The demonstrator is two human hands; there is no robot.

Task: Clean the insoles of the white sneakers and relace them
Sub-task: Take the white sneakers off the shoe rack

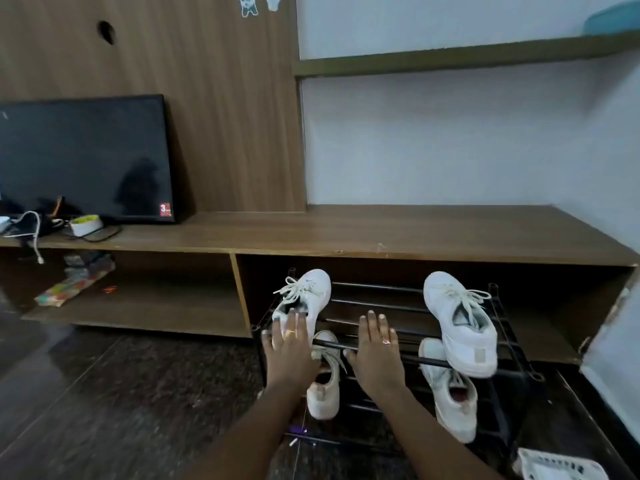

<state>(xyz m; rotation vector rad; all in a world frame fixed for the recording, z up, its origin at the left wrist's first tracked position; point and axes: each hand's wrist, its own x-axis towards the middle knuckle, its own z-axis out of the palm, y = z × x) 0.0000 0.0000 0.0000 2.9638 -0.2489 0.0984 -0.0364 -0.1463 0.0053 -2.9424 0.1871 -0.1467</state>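
Head view: two bare forearms reach forward from the bottom edge, and a white perforated object (561, 466) lies on the dark floor at the lower right corner. Past it stands a black metal shoe rack (410, 358) at the mouth of the right-hand compartment of a long wooden unit (381, 230). On the rack's lower tier sit two worn pale shoes, one at the left end (325, 396) and one at the right end (448, 396), both toes pointing away. The left hand (289, 344) is flat, palm down, fingers straight and spread, holding nothing; its fingertips lie over the heel of the left white sneaker (311, 289), though contact cannot be told. The right hand (375, 348) is likewise flat with straight fingers, empty, above the front bar of the upper tier between the two upper shoes. The right white sneaker (460, 327) rests at the upper tier's right end, heel overhanging the front bar, laces in place. A colourful packet (74, 284) lies in the unit's left compartment. On the unit's top, at the left end, are a dark television (83, 157), tangled cables and a small white tub (86, 225). A wall shelf (450, 57) runs above
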